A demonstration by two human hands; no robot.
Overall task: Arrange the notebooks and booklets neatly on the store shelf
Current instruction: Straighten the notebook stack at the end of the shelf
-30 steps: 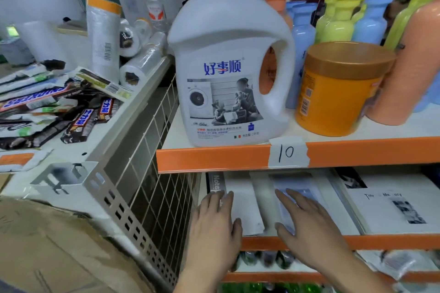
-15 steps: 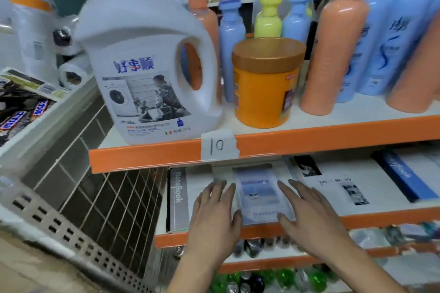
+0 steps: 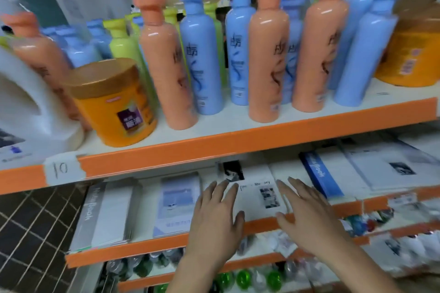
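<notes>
Lengthwise front-to-back, white booklet [image 3: 252,200] flat on shelf [image 3: 142,246]

Two bare hands on bare forearms.
The left hand [image 3: 215,219] shows toward 6 o'clock, the right hand [image 3: 307,219] toward 5 o'clock; both forearms are uncovered down to the lower edge.

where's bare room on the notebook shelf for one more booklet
Only a narrow pale strip between the grey notebook stack and the light blue booklet, possibly bare shelf. Rightward it's crowded: covers edge to edge, left hand and right hand over the white booklet.
</notes>
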